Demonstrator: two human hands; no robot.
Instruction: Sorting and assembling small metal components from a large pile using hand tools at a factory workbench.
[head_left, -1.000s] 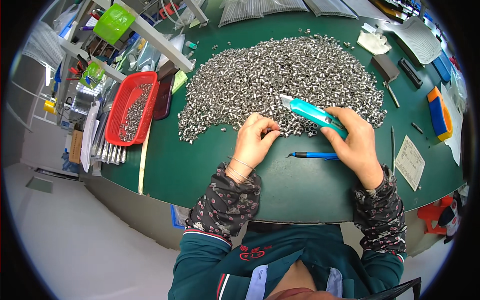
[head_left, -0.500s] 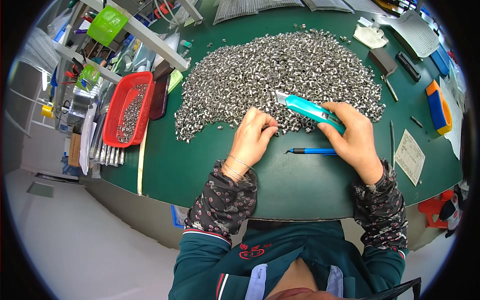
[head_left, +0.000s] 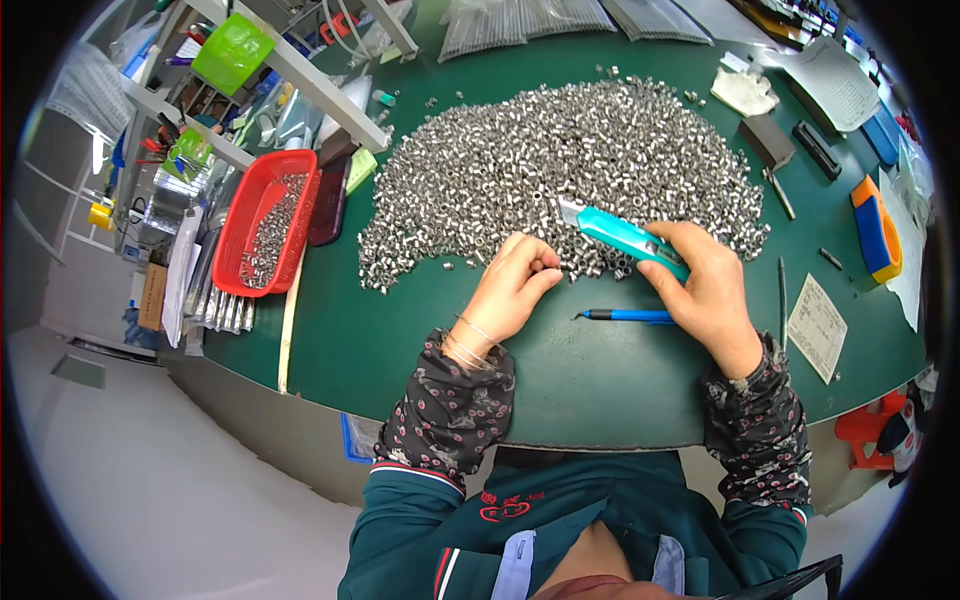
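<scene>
A broad heap of small shiny metal sleeves (head_left: 560, 150) lies across the table. At its near edge my left hand (head_left: 512, 285) is closed, thumb and fingers bent together; a small metal sleeve seems pinched there, mostly hidden by the fingers. My right hand (head_left: 708, 290) grips a teal utility knife (head_left: 625, 235), its blade end pointing up and left over the heap's near edge. Below the knife, a blue deburring tool (head_left: 628, 316) with a dark hooked tip lies on the table, its right end reaching under my right hand.
At left stands a red plastic basket (head_left: 230, 235) partly filled with metal sleeves. A blue and yellow tape roll (head_left: 876, 230), a printed paper slip (head_left: 817, 327) and a dark block (head_left: 767, 141) lie at right. White frame bars (head_left: 310, 80) rise at the back left.
The whole view has shifted slightly, so the table appears a little lower. Both hands keep nearly the same pose, and the knife stays in my right hand.
</scene>
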